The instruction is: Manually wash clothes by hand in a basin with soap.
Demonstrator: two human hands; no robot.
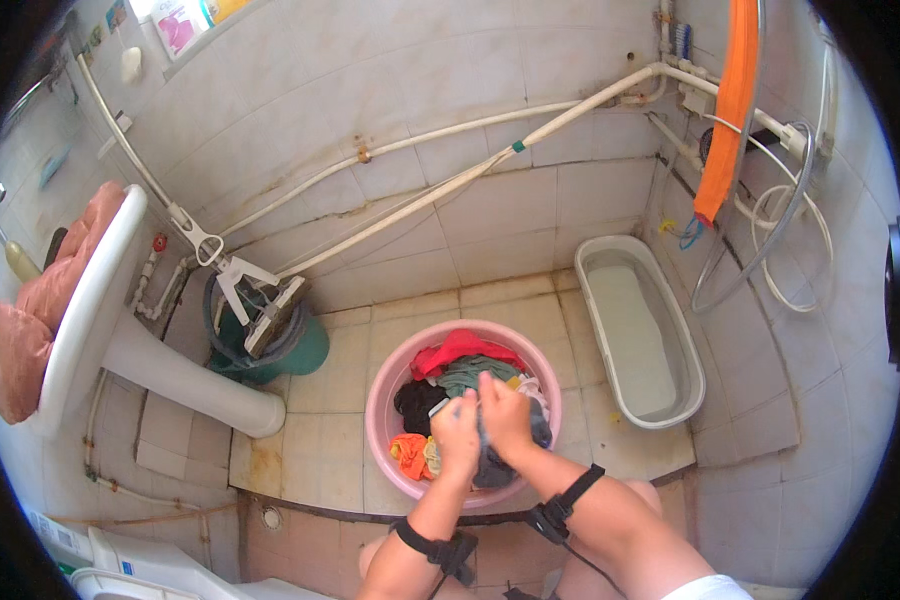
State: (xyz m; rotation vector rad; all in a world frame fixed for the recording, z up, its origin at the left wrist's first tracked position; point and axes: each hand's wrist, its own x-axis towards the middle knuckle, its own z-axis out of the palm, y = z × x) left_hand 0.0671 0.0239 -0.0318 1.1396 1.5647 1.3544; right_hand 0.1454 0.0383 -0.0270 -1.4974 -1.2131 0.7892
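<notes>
Both of my hands are over a round pink plastic basin (384,352) of clothes on the tiled floor. My left hand (456,435) and my right hand (505,416) are closed side by side on a dark grey-blue cloth (496,469) that hangs down between them into the basin. Around it lie a red cloth (461,349), a grey-green cloth (476,373), a black cloth (418,405), a whitish cloth (532,390) and an orange cloth (411,454). Black straps with small devices circle both forearms.
To the right stands an oblong tub (637,337) holding cloudy liquid. A green bucket (307,349) with a sponge mop (270,319) is at the left, near the pedestal sink (195,382), which bears a brownish-pink cloth (22,352). A shower hose (765,262) hangs on the right wall.
</notes>
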